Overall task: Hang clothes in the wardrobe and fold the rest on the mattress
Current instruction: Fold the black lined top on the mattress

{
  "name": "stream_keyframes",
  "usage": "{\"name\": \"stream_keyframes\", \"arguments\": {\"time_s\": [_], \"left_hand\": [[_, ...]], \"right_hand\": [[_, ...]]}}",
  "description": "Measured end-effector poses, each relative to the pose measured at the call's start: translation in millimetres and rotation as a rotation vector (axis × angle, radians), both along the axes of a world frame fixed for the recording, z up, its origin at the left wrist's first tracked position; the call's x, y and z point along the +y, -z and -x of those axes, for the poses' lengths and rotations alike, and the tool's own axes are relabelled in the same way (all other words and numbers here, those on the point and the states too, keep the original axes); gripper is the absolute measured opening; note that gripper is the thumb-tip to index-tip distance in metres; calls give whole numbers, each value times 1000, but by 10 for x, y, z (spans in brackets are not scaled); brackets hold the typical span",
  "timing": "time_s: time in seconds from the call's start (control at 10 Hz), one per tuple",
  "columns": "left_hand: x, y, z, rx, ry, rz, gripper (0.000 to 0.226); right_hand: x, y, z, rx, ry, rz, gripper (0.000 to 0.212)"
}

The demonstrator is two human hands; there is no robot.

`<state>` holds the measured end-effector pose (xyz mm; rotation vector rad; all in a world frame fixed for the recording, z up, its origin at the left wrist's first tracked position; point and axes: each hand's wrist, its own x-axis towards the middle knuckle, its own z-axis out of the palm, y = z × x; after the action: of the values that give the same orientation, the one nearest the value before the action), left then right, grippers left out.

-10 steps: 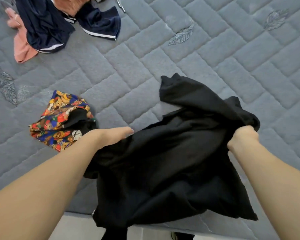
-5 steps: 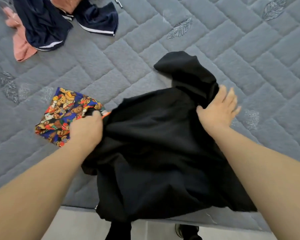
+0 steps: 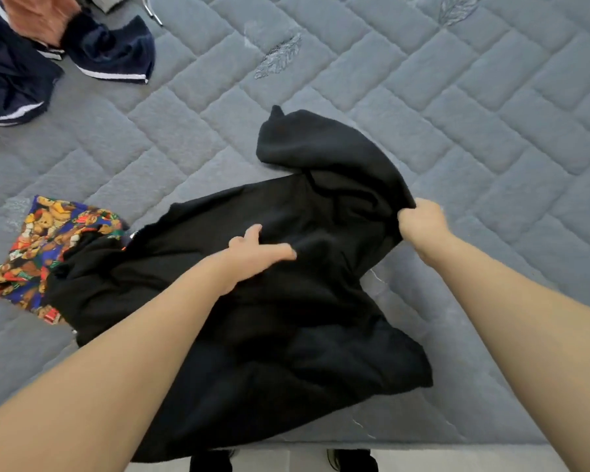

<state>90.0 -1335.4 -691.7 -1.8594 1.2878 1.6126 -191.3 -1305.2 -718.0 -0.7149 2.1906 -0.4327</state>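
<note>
A black garment (image 3: 286,318) lies rumpled on the near part of the grey quilted mattress (image 3: 423,97), its lower hem hanging over the front edge. My left hand (image 3: 256,252) rests on its middle with the fingers stretched out flat and the thumb raised. My right hand (image 3: 423,224) grips a bunched edge of the garment at its right side, fingers curled round the cloth. One flap of the garment reaches away toward the middle of the mattress.
A folded cloth with a colourful teddy-bear print (image 3: 38,247) lies at the left, partly under the black garment. A heap of navy clothes with white stripes (image 3: 109,49) and a pink garment (image 3: 38,15) sits at the far left. Pale floor (image 3: 457,459) shows below the mattress edge.
My left hand has moved right from the garment's left edge to its middle and lies flat. My right hand went from lying open on the cloth to gripping its right edge.
</note>
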Motion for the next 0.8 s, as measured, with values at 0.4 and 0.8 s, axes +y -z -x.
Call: {"name": "stream_keyframes", "arguments": {"time_s": [0.4, 0.8], "left_hand": [[-94, -13, 2817, -15, 29, 256, 37], [-19, -1658, 3893, 799, -609, 138, 37]], "right_hand": [[1595, -87, 1005, 286, -393, 99, 15], [1668, -1431, 1716, 404, 217, 630, 34]]}}
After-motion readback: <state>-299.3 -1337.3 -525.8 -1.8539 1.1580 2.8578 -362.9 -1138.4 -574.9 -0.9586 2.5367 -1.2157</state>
